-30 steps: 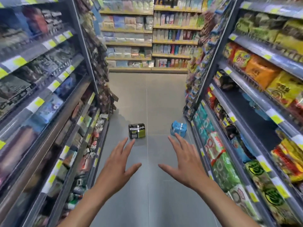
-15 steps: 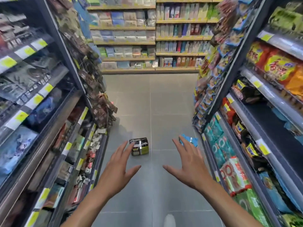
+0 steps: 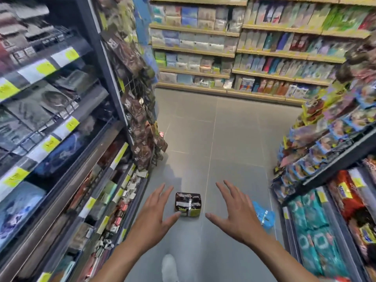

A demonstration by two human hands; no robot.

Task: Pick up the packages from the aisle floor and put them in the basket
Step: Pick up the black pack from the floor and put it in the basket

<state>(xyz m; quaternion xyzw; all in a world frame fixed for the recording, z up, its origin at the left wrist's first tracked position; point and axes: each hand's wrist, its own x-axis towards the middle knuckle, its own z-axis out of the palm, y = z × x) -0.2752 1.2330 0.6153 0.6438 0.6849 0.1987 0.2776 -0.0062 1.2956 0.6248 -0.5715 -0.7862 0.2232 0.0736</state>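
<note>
A dark brown and green package point(image 3: 188, 204) lies on the grey aisle floor between my two hands. A blue package point(image 3: 264, 217) lies on the floor to its right, partly hidden behind my right hand. My left hand point(image 3: 155, 213) hovers just left of the dark package with fingers spread and holds nothing. My right hand point(image 3: 234, 212) hovers right of it, fingers spread, also holding nothing. Neither hand touches a package. No basket is in view.
Stocked shelves line the aisle on the left point(image 3: 61, 149) and right point(image 3: 329, 180). Hanging snack packs point(image 3: 142, 129) jut out from the left shelf end. A far shelf wall point(image 3: 244, 58) crosses the aisle end. My white shoe point(image 3: 169, 267) shows below.
I have walked forward; the packages now lie much closer, and the dark package sits between my hands. Both hands stay spread and hold nothing. A shoe has come into view.
</note>
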